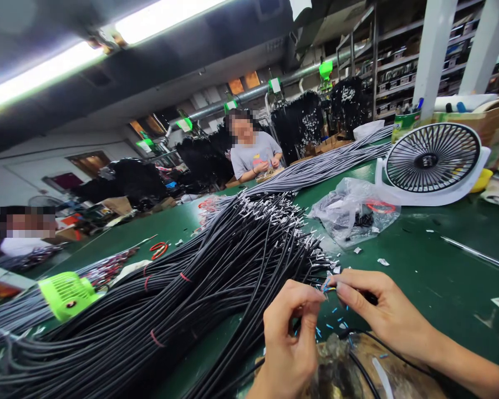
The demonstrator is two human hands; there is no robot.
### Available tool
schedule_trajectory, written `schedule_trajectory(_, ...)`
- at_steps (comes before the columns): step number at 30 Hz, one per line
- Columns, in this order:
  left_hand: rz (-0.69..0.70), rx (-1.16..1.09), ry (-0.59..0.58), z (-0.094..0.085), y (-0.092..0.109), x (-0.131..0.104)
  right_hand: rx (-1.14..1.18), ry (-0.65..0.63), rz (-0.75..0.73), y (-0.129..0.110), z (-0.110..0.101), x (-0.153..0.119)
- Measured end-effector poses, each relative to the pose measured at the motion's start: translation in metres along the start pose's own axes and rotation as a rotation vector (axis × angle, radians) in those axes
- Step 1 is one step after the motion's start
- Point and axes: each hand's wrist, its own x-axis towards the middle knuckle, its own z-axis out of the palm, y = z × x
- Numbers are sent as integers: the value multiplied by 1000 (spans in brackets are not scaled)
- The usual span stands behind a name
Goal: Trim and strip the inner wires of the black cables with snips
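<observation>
My left hand (293,327) is closed in a pinch, its thumb and forefinger at the stripped end of a black cable. Thin blue and yellow-green wires (327,288) stick out between the two hands. From the right, my right hand (376,302) pinches the same wires with thumb and forefinger. A black cable (363,374) runs below the hands over a brown, plastic-covered pad (328,360). Short blue sleeve bits (340,320) lie scattered on the green table under my fingers. Just to the left spreads a large bundle of black cables (216,271) with pale ends.
A white-framed fan (432,160) stands at the right, beside a clear plastic bag (353,213). Grey cables (324,169) stretch across the green table (424,260). A green fan (66,293) and red-handled scissors (159,250) are at left. One person (255,149) sits opposite, another (25,233) far left.
</observation>
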Motion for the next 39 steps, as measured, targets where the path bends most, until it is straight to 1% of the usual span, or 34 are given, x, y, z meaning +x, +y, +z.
schedule_trajectory(4,-9,6,-4,-1,0,1,-27,42,-28,3,2,-3)
schedule_trajectory(8,-30,23,-6,-1,-1,-1,-49,56,-52,4,3,-4)
schedule_trajectory(10,-40,73,7,-1,-2,-2,-58,61,-35,4,3,-4)
schedule_trajectory(13,-54,236,59,-1,-1,-2,-78,82,-1,4,1,-4)
schedule_trajectory(15,-25,364,108,-1,0,-1,-101,96,8,4,1,-3)
schedule_trajectory(17,45,472,128,-2,0,0,-126,106,9,5,0,-3)
schedule_trajectory(20,158,553,104,-4,0,-1,-157,113,5,5,0,-5)
schedule_trajectory(22,187,558,75,-5,-1,-2,-170,114,-8,5,0,-6)
schedule_trajectory(24,149,536,36,-6,-2,-2,-176,119,-31,5,0,-6)
schedule_trajectory(26,38,474,-15,-7,0,-1,-174,120,-55,5,0,-6)
schedule_trajectory(28,-151,331,-92,-8,2,3,-162,109,-71,5,0,-5)
schedule_trajectory(31,-441,26,-224,-11,5,9,-123,72,-61,5,-2,-3)
schedule_trajectory(32,-504,-54,-243,-11,5,11,-112,68,-46,6,-2,-2)
schedule_trajectory(33,-536,-94,-237,-11,5,12,-107,80,-27,6,-3,-1)
schedule_trajectory(34,-537,-87,-211,-11,5,12,-107,100,-7,7,-3,0)
schedule_trajectory(35,-509,-41,-173,-10,5,12,-110,124,7,7,-4,0)
schedule_trajectory(37,-390,104,-102,-8,5,12,-126,159,17,6,-5,0)
schedule_trajectory(39,-265,216,-81,-5,7,10,-163,152,17,5,-7,-1)
